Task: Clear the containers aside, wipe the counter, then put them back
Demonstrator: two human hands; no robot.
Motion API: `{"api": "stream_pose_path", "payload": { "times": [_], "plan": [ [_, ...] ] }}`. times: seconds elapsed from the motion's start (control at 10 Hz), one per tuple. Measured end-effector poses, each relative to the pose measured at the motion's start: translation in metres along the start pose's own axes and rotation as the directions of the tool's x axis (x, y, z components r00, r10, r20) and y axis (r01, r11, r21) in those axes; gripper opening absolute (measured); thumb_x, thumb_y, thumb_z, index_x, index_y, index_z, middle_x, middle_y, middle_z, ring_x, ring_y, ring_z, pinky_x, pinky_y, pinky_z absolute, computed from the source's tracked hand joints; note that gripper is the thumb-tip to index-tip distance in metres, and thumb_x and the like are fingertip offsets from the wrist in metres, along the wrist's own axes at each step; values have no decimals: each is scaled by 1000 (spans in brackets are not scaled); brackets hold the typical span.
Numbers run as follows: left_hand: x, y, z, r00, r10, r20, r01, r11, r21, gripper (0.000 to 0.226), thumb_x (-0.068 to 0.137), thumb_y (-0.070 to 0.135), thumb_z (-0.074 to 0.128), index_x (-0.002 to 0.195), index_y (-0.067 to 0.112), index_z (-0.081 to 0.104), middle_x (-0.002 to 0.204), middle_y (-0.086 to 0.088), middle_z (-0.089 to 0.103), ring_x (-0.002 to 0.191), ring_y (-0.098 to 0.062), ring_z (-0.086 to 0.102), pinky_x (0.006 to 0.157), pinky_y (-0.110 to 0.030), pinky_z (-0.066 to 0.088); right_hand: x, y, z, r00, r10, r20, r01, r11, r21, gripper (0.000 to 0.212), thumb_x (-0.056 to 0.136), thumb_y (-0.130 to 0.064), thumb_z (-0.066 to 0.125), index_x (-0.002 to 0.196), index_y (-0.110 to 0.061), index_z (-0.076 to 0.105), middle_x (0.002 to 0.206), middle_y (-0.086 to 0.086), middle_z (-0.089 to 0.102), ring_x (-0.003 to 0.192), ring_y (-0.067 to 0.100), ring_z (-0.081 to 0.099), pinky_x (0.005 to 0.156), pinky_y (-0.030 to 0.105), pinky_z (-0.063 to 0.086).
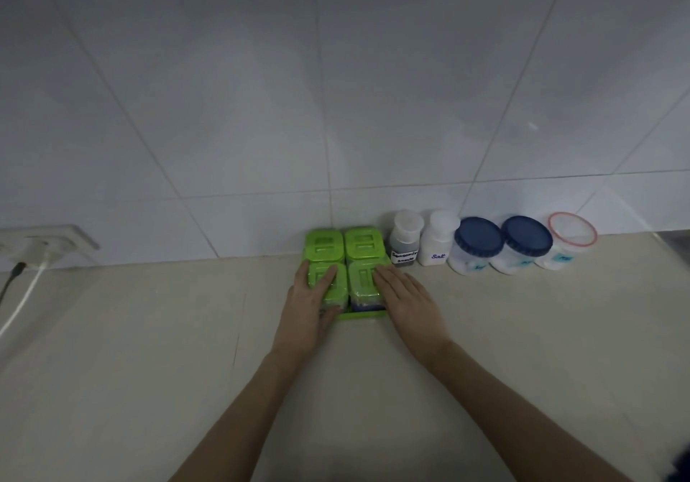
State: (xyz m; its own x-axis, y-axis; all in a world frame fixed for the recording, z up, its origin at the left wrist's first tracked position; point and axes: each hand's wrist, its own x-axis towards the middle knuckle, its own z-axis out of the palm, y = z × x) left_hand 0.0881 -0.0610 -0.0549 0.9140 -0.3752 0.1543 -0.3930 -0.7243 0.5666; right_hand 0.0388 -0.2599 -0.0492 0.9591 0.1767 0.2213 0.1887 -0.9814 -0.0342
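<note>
A green tray (360, 315) holding several green-lidded spice boxes (362, 244) stands against the tiled wall on the beige counter (149, 351). My left hand (311, 300) grips the tray set's left side, thumb over the near-left lid. My right hand (405, 295) lies flat against its right side, fingertips on the near-right lid. To the right stand a dark seasoning bottle (405, 239), a white salt bottle (437, 242), two blue-lidded jars (476, 244) (522, 242) and a red-rimmed jar (567, 241).
A wall socket (41, 244) with a white cable (20, 302) and a dark plug sits at far left. The white tiled wall (336, 89) rises behind the containers. A metal edge (675, 239) shows at far right.
</note>
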Motion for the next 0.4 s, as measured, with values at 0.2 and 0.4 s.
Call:
{"api": "stream_pose_path", "payload": {
  "times": [0.2, 0.4],
  "plan": [
    [-7, -10, -4, 993, 20, 119, -24, 999, 25, 78, 83, 7, 60, 147, 31, 23, 159, -13, 3, 139, -32, 31, 111, -39, 36, -8, 3, -9, 996, 42, 73, -40, 999, -33, 67, 67, -1, 27, 128, -9, 53, 133, 6, 58, 120, 23, 57, 99, 36, 47],
    [-73, 4, -17, 994, -27, 109, 14, 993, 121, 73, 82, 9, 51, 148, 14, 22, 156, -11, 19, 136, -28, 38, 103, -36, 44, -90, 3, -9, 988, 53, 145, -59, 998, 36, 64, 60, -11, 69, 123, -12, 55, 126, 7, 62, 112, 21, 62, 101, 29, 42]
  ]
}}
